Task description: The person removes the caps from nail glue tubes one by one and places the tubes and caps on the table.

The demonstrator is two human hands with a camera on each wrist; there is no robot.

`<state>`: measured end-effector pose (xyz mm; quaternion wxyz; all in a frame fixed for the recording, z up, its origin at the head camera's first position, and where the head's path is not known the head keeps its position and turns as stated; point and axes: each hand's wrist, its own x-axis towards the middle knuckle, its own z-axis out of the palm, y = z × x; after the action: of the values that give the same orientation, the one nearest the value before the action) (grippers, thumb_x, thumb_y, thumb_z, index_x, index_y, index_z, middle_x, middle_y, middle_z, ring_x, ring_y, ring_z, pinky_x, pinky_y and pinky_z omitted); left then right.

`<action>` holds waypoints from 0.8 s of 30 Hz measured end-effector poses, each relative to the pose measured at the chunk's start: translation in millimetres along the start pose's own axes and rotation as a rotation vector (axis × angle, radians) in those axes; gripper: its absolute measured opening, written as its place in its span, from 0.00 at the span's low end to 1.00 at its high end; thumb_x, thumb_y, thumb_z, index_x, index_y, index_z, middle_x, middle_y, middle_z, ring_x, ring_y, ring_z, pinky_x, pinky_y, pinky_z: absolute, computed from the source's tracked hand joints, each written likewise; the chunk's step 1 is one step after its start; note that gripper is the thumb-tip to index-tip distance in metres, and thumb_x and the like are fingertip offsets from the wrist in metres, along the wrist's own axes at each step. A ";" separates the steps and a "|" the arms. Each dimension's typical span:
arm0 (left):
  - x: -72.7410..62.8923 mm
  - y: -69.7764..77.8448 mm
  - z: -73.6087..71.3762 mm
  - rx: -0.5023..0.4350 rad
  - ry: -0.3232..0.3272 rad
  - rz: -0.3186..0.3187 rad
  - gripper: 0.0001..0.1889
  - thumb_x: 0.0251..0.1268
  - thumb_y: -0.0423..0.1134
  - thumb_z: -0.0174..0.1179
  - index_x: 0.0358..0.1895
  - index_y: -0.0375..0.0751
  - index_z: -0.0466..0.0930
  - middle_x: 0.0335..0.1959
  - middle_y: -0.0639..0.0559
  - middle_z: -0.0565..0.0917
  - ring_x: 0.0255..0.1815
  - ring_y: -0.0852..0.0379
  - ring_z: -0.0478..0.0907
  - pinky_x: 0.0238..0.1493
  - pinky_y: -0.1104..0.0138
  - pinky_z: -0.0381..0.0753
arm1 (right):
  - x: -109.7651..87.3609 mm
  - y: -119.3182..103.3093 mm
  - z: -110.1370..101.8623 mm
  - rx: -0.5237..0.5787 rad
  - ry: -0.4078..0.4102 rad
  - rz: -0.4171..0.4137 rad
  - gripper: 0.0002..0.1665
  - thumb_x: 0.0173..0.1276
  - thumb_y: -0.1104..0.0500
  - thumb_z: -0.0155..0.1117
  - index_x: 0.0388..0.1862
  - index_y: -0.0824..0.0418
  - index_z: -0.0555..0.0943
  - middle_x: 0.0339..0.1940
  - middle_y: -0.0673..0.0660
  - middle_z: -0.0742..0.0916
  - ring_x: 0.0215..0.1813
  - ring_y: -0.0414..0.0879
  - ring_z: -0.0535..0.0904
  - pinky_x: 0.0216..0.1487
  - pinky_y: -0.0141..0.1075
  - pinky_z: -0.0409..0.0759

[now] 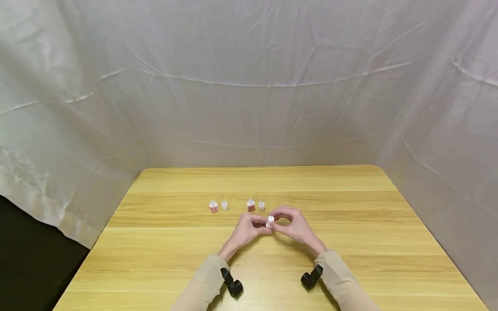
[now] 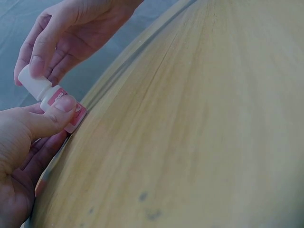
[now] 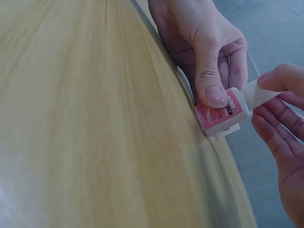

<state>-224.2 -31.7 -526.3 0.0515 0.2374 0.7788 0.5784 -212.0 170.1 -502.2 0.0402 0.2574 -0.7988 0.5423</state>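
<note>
Near the middle of the table my left hand (image 1: 247, 230) holds a small white glue bottle (image 3: 219, 119) with a pink label, thumb pressed on the label and fingers behind it. The bottle's base is close to the tabletop. From the other side my right hand (image 1: 296, 225) pinches the white cap (image 2: 34, 81) between thumb and fingers. The cap sits at the bottle's neck, in line with it. In the right wrist view the fingers partly cover the cap.
Behind the hands stand two more small bottles, a left bottle (image 1: 214, 207) and a middle bottle (image 1: 250, 206). Each has a white piece beside it, a left cap (image 1: 224, 206) and a right cap (image 1: 261, 206). The wooden table (image 1: 155, 259) meets a pale curtain (image 1: 249, 108).
</note>
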 end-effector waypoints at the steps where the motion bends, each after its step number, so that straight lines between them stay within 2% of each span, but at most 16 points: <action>1: -0.1 0.0 0.0 -0.002 -0.001 -0.001 0.12 0.53 0.32 0.75 0.42 0.37 0.90 0.37 0.41 0.91 0.38 0.46 0.90 0.41 0.74 0.87 | 0.0 0.2 0.2 -0.002 0.001 -0.006 0.15 0.61 0.65 0.75 0.47 0.67 0.85 0.44 0.58 0.89 0.46 0.36 0.82 0.62 0.34 0.81; 6: -0.4 -0.4 0.6 -0.007 0.002 -0.007 0.12 0.53 0.31 0.75 0.43 0.37 0.90 0.38 0.41 0.91 0.39 0.45 0.90 0.42 0.73 0.87 | 0.2 0.7 1.1 -0.019 0.020 -0.002 0.19 0.60 0.63 0.76 0.48 0.69 0.84 0.43 0.58 0.89 0.46 0.40 0.83 0.60 0.35 0.83; 11: 0.0 -1.7 1.4 -0.025 0.001 -0.030 0.12 0.54 0.29 0.74 0.44 0.35 0.89 0.39 0.39 0.91 0.40 0.42 0.90 0.42 0.72 0.87 | 0.4 -1.4 1.9 -0.037 0.044 0.049 0.18 0.58 0.60 0.79 0.45 0.63 0.85 0.42 0.57 0.89 0.45 0.47 0.84 0.59 0.39 0.84; 16: 0.5 -1.8 1.5 -0.042 -0.008 -0.039 0.13 0.55 0.28 0.73 0.44 0.33 0.88 0.39 0.37 0.90 0.41 0.39 0.89 0.43 0.70 0.88 | 0.7 -3.7 2.3 -0.045 0.051 0.079 0.15 0.57 0.59 0.79 0.42 0.60 0.85 0.40 0.56 0.89 0.45 0.49 0.84 0.59 0.45 0.83; 24: 0.2 -0.4 0.5 -0.013 0.001 -0.022 0.12 0.53 0.31 0.75 0.42 0.37 0.90 0.37 0.40 0.91 0.39 0.45 0.90 0.41 0.74 0.87 | 0.6 -3.0 0.5 -0.014 0.015 0.037 0.12 0.61 0.62 0.76 0.43 0.61 0.87 0.42 0.58 0.89 0.45 0.48 0.84 0.61 0.38 0.82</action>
<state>-224.3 -31.3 -526.8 0.0591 0.2281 0.7776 0.5830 -211.0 168.6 -499.7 0.0378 0.2381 -0.8068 0.5394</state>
